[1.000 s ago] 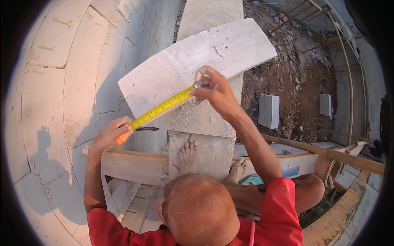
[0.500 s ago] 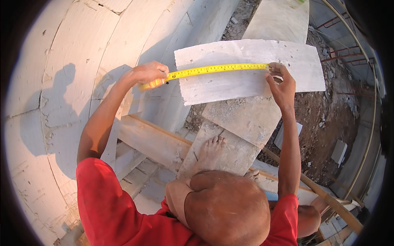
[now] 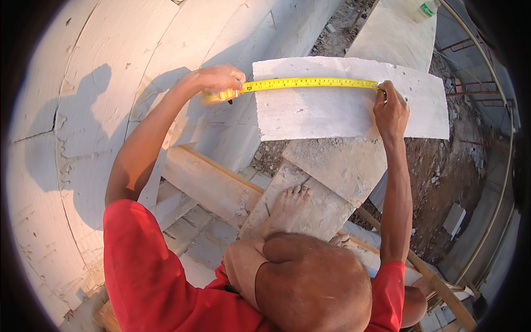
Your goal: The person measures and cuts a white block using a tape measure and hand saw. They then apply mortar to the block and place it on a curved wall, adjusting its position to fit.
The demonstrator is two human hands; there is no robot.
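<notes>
My left hand [image 3: 221, 78] is closed round the yellow-orange case of a tape measure [image 3: 217, 97], just off the left end of a pale, rough-faced block [image 3: 326, 113]. The tape's yellow blade [image 3: 312, 83] stretches almost straight across the upper half of that block. Toward the block's right part, my right hand [image 3: 392, 113] pinches the blade's free end with thumb and fingers. Beyond that hand the block runs on further right. Whether the blade touches the block along its whole length, I cannot tell.
A tall pale block wall [image 3: 144, 66] rises on the left. My bare foot [image 3: 290, 205] rests on a dusty board [image 3: 326, 202]. Wooden beams [image 3: 210, 180] cross below. Rubble ground [image 3: 442, 182] lies lower right, and a green-labelled bottle [image 3: 428, 9] stands at the far end.
The view has shifted, so the block and both hands appear further right. My right hand has turned, its fingers now closer together on the tape's end. The bottle shows more fully.
</notes>
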